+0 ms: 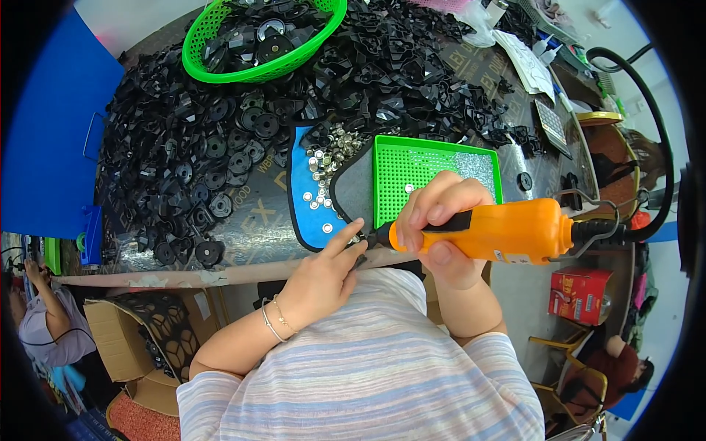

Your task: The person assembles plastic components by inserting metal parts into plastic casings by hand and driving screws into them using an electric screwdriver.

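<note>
My right hand point(448, 228) is wrapped round an orange electric screwdriver point(518, 231), which lies nearly level with its black nose pointing left. The nose meets the fingertips of my left hand point(320, 283) at the table's near edge. Between those fingers I pinch a small black plastic part point(360, 259), mostly hidden by them. Just beyond my left hand lies a blue mat point(309, 213) with a black border, small silver metal pieces point(318, 173) scattered on it. A green perforated tray point(397, 165) behind the screwdriver holds a heap of tiny silver screws point(474, 167).
Loose black plastic parts point(368, 81) cover much of the table point(257, 213). A green basket point(193, 62) full of them stands at the back. From the screwdriver a black cable point(665, 147) loops up at the right. A cardboard box point(114, 334) sits below left; other people are on both sides.
</note>
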Demonstrator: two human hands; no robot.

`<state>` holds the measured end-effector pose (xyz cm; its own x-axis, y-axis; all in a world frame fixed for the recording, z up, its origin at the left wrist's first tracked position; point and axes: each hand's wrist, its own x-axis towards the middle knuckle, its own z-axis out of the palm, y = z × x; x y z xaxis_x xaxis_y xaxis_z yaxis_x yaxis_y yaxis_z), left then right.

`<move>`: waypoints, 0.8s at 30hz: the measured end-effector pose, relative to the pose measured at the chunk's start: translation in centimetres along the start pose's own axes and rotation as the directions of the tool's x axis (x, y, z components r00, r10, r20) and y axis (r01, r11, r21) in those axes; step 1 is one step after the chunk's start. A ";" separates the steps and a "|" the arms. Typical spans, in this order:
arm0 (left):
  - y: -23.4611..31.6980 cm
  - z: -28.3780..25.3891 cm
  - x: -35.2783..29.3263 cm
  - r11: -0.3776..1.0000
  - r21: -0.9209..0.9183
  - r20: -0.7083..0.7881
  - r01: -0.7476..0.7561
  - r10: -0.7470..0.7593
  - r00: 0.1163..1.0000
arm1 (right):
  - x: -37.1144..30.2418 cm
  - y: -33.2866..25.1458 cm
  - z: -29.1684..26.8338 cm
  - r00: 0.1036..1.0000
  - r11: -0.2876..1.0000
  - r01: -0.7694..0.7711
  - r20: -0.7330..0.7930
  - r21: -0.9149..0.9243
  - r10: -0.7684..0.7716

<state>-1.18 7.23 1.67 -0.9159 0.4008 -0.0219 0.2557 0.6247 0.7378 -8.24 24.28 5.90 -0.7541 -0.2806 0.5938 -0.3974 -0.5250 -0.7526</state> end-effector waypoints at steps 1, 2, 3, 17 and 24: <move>0.1 0.0 0.1 1.000 0.000 0.001 0.001 -0.001 1.000 | 0.0 -0.1 0.1 1.000 1.000 -0.001 -0.001 0.000 0.001; 0.1 0.1 0.2 0.999 0.048 0.012 -0.013 0.013 1.000 | -0.1 -0.2 0.1 1.000 0.999 0.000 0.005 -0.047 0.000; 0.1 0.1 0.2 0.995 0.095 0.024 -0.028 0.026 0.999 | -0.1 -0.3 0.2 1.000 0.996 0.001 0.011 -0.094 0.000; -0.9 0.3 -0.1 0.984 -0.175 -0.073 -0.024 0.011 0.997 | 0.2 -0.5 0.4 0.997 0.997 0.073 0.027 0.036 -0.074; -1.2 0.4 -0.3 0.984 -0.171 -0.065 -0.047 0.037 0.997 | 0.2 -0.3 0.4 0.997 0.994 0.080 0.013 0.068 -0.081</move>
<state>-1.14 6.60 0.54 -0.9242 0.3787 0.0494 0.2420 0.4809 0.8427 -8.04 24.04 6.38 -0.7123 -0.2474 0.6569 -0.4203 -0.5991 -0.6814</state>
